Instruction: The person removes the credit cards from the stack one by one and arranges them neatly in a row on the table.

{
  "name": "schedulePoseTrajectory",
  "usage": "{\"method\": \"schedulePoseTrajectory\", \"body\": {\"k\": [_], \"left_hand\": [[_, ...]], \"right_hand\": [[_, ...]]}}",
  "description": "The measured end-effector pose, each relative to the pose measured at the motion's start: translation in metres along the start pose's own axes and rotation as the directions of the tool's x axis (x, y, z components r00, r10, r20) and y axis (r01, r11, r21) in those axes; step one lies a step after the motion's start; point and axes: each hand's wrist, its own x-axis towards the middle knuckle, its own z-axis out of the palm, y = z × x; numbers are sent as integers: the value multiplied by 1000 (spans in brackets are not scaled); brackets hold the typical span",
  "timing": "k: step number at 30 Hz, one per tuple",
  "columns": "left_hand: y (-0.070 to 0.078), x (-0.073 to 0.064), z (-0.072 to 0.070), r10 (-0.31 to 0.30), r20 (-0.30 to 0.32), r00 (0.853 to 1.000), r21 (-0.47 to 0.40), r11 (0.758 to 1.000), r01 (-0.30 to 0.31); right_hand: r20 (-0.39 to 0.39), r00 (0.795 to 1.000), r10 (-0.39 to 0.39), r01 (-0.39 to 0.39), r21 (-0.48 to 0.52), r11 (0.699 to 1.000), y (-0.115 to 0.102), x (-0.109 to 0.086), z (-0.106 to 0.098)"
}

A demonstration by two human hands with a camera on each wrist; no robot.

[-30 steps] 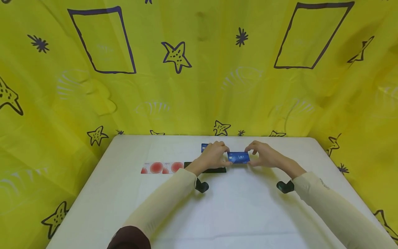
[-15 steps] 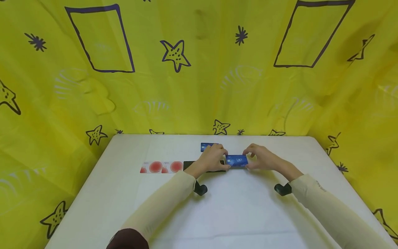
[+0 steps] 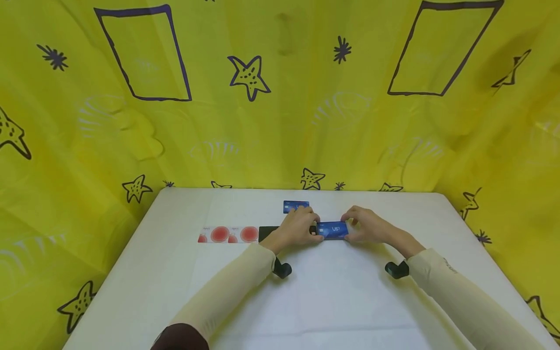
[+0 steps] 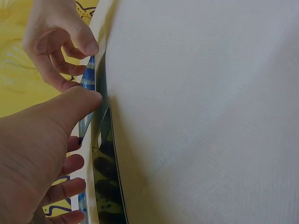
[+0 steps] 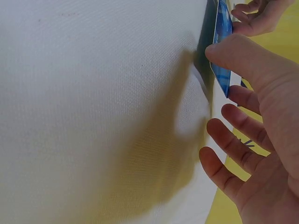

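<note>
Both hands hold a blue bank-style card (image 3: 332, 230) marked VIP, low over the white table. My left hand (image 3: 296, 228) pinches its left end between thumb and index finger. At the right end, my right hand (image 3: 368, 226) pinches it the same way, the other fingers spread loosely in the right wrist view. Seen edge-on, the blue card (image 4: 88, 74) hovers over its own shadow in the left wrist view. Black cards (image 3: 266, 233) lie under and beside the left hand, partly hidden by it. A second blue card (image 3: 290, 205) lies behind that hand.
Two white cards with red circles (image 3: 220, 234) continue the row at the left of the black cards. The white table (image 3: 350, 301) ends against a yellow curtain (image 3: 280, 131) printed with stars. Dark wrist mounts (image 3: 282, 269) hang below the sleeves.
Both hands have brought the blue VIP card nearer to me and down toward the table, level with the row of cards. More of the second blue card now shows behind the left hand.
</note>
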Motion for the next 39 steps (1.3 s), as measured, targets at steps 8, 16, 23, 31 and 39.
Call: {"method": "schedulePoseTrajectory", "body": {"k": [8, 16, 23, 31, 39], "left_hand": [[1, -1, 0, -15, 23, 1000, -17, 1000, 15], [1, -1, 2, -14, 17, 1000, -6, 1000, 14], [1, -1, 3, -11, 11, 1000, -4, 1000, 11], [2, -2, 2, -27, 28, 999, 1, 1000, 27], [5, -3, 0, -49, 43, 998, -6, 999, 49]], "right_hand": [[3, 1000, -6, 6, 8, 1000, 0, -1, 2], [-5, 1000, -14, 14, -5, 1000, 0, -2, 4], [-4, 1000, -8, 8, 3, 1000, 1, -2, 5], [9, 1000, -9, 9, 13, 1000, 2, -1, 6], [18, 1000, -14, 14, 7, 1000, 1, -1, 6]]}}
